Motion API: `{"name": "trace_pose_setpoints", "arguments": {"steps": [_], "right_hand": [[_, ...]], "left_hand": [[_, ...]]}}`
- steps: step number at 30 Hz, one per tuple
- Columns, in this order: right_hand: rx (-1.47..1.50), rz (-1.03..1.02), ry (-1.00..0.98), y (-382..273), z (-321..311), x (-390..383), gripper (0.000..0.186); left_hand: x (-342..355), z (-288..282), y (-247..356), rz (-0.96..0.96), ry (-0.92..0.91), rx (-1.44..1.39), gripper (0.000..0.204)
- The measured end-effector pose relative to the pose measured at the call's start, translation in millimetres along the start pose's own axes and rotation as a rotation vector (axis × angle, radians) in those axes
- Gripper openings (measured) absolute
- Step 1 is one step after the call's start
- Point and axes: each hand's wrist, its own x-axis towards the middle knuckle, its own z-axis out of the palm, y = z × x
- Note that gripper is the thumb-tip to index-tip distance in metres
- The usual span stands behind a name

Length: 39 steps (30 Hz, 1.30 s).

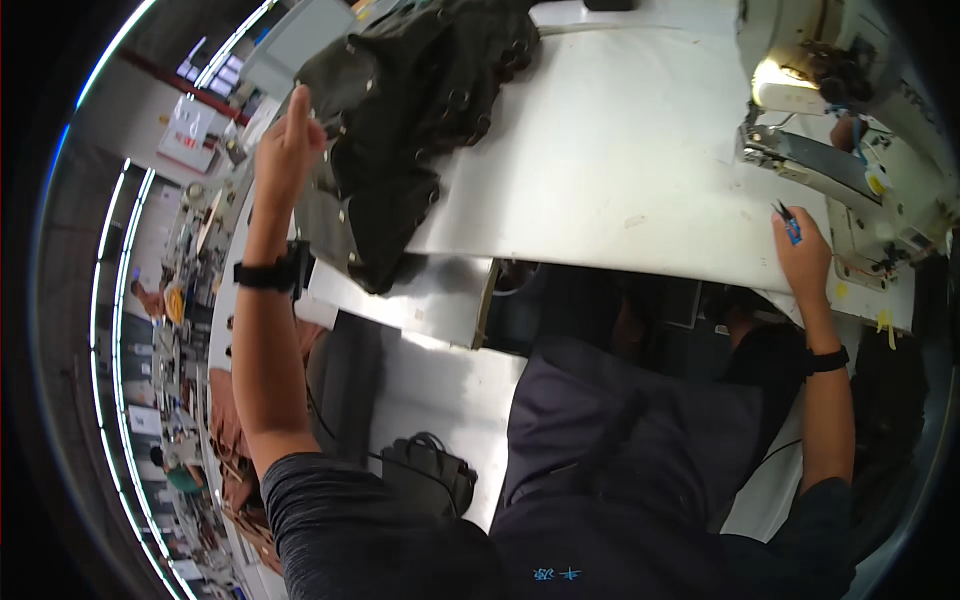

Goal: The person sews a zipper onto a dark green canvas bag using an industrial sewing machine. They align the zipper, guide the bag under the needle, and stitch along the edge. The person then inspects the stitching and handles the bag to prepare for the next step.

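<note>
A dark green fabric piece (400,110) with metal snaps and rings lies bunched on the left of the white table, its lower corner hanging over the front edge. At its left border is my left hand (286,150): one digit points up, and the other fingers curl in against the cloth, partly hidden. My right hand (803,258) rests near the table's front edge at the right. It is closed round small blue thread snips (792,228), whose dark tips stick out past the fingers.
A sewing machine (820,160) with a lit lamp stands on the right of the white table (600,150). Below the table's edge is an open drawer or shelf (440,300). A dark bag (430,470) sits lower down. Other people and workstations show at far left.
</note>
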Motion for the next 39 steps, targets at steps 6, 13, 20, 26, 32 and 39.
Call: {"name": "trace_pose_setpoints", "arguments": {"steps": [6, 13, 20, 26, 32, 39], "right_hand": [[-0.021, 0.127, -0.165, 28.7, 10.4, 8.2, 0.043], [-0.206, 0.024, -0.19, 55.4, 19.3, 21.0, 0.051], [-0.076, -0.037, -0.013, 47.7, 32.3, 10.5, 0.043], [-0.152, -0.014, -0.021, 22.2, 16.5, 1.1, 0.033], [-0.143, -0.047, -0.011, 5.0, 0.2, -1.0, 0.032], [-0.081, -0.073, 0.002, 9.6, 0.0, -2.0, 0.028]], "left_hand": [[-226.1, -94.8, -134.5, -0.268, -0.04, 0.231, 0.055], [-511.6, -51.1, -325.3, -0.622, -0.612, 0.817, 0.034], [-644.0, 49.5, -384.3, -0.424, -0.327, 0.573, 0.05], [-625.5, 73.7, -358.7, -0.751, -0.37, 0.742, 0.06], [-609.2, 36.9, -340.1, -0.969, -0.412, 0.661, 0.058], [-518.5, -134.7, -166.8, -0.964, -0.371, 0.141, 0.013]]}}
